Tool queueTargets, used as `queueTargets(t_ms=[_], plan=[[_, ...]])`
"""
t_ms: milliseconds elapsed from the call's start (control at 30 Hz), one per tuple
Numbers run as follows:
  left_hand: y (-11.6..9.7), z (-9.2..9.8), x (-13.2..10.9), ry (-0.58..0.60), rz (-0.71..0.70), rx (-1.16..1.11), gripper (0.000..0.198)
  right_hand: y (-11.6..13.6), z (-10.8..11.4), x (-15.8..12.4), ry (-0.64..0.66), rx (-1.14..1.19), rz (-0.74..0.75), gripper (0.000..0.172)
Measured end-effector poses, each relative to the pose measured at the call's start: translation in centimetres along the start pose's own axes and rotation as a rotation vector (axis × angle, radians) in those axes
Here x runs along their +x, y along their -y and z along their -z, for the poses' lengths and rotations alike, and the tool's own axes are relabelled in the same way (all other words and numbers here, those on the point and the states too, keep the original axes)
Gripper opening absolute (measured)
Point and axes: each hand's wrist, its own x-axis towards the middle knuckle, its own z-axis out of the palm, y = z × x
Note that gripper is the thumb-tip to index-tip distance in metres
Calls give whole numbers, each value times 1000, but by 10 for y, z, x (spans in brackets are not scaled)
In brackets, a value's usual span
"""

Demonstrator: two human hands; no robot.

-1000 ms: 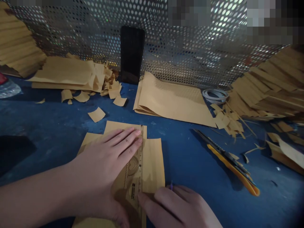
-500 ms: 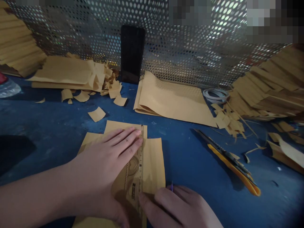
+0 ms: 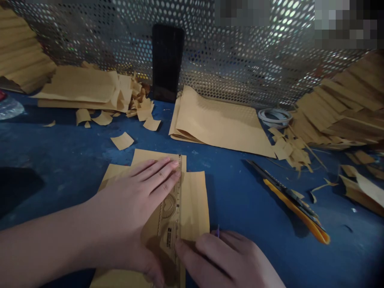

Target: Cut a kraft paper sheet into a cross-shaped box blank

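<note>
My left hand [image 3: 132,212] lies flat, fingers stretched out, pressing a clear ruler [image 3: 172,216] onto a notched sheet of brown paper [image 3: 193,204] on the blue table [image 3: 240,200]. My right hand [image 3: 225,260] is closed in a pinch at the ruler's near right edge, holding a thin pen whose purple tip [image 3: 218,231] sticks up behind the fingers. The pen's body is hidden by the hand.
A yellow and black utility knife [image 3: 295,204] lies to the right. A stack of brown sheets [image 3: 219,124], paper scraps [image 3: 288,150], a tape roll [image 3: 274,117], a black upright phone [image 3: 167,62] and more paper piles [image 3: 81,86] stand along the perforated metal wall.
Both hands stay in place on the ruler and paper. The view has shifted slightly.
</note>
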Motion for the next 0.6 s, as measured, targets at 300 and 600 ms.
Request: queueTargets(t_ms=[300,600], plan=[[-2,1,-1,-87,-51,78,162,-1,1,-6,9,167,-56,45],[-6,3,-3,-15,15,63,158,2,0,-11,-52,219,-115,47]])
